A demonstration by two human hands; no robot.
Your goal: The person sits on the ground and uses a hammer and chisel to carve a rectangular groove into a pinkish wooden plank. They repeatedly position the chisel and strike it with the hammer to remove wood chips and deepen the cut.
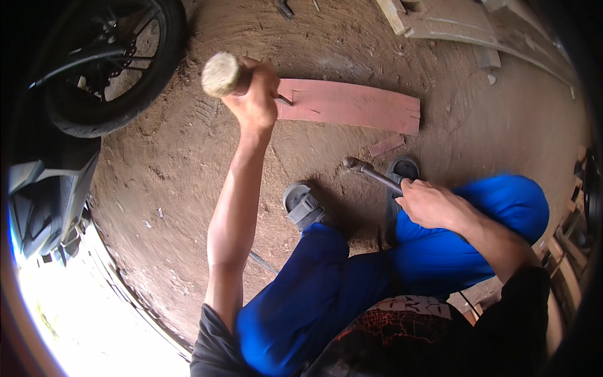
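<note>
While my left hand (256,100) clamps a chisel (221,75) at the left end of the pink board (352,107), my right hand (432,203) grips a hammer (375,176) on its near side.

Strong daylight floods in at the near left, its glare burning out to white with a bluish fringe; the pink board (352,107) gets softer, even light. The wheel (171,44) at far left sinks into gloom, a dark shadow lies between the sandals (307,210), and fisheye distortion curves the scene toward black, vignetted edges
</note>
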